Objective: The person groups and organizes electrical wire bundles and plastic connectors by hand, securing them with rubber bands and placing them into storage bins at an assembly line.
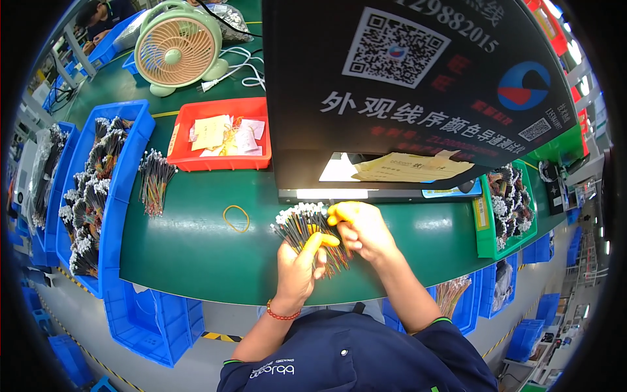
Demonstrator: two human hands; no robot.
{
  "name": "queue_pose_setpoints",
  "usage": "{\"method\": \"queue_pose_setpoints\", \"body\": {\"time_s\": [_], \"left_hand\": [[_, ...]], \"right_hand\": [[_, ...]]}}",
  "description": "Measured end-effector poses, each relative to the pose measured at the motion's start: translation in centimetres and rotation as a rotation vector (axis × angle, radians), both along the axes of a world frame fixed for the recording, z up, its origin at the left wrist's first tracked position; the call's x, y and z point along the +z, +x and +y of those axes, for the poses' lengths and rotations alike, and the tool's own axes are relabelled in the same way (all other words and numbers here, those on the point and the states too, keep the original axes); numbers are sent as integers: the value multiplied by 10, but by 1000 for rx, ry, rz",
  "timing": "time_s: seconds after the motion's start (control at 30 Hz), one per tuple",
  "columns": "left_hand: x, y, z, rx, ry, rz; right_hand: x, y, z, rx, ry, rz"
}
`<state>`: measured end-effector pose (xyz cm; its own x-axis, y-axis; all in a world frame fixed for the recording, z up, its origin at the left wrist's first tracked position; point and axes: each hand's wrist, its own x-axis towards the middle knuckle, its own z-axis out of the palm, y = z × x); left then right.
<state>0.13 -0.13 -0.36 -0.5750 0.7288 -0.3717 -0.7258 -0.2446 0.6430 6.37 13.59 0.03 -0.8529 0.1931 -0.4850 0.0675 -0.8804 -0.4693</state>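
In front of me a bundle of thin dark, red and yellow wires with white connectors point(299, 225) fans out above the green table. My left hand point(297, 271), with yellow finger covers and a red bead bracelet, is closed around the lower right part of the bundle. At the bundle's right side, my right hand point(367, 232) has its yellow-covered thumb and forefinger bent together against the wires. Exactly what those fingertips pinch is hidden, though wire ends show below them. The white connectors point up, toward the black machine point(418, 91).
A yellow rubber band point(236, 219) and another wire bundle point(157, 183) lie on the green table point(189, 261). Around them stand a red tray point(219, 164) with paper tags, a blue bin point(121, 202), a green bin point(486, 242) of wires and a fan point(176, 49).
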Motion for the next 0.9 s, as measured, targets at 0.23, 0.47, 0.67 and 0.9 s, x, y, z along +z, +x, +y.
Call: {"method": "queue_pose_setpoints", "body": {"time_s": [0.23, 0.47, 0.67, 0.9], "left_hand": [[1, 4, 3, 39, 17, 2], [3, 2, -1, 23, -37, -31], [3, 1, 0, 11, -26, -46], [0, 1, -2, 25, -25, -62]], "right_hand": [[12, 0, -22, 0, 671, 22], [5, -5, -3, -102, 5, -106], [1, -7, -3, -137, -94, -82], [21, -7, -18, 125, 1086, -365]]}}
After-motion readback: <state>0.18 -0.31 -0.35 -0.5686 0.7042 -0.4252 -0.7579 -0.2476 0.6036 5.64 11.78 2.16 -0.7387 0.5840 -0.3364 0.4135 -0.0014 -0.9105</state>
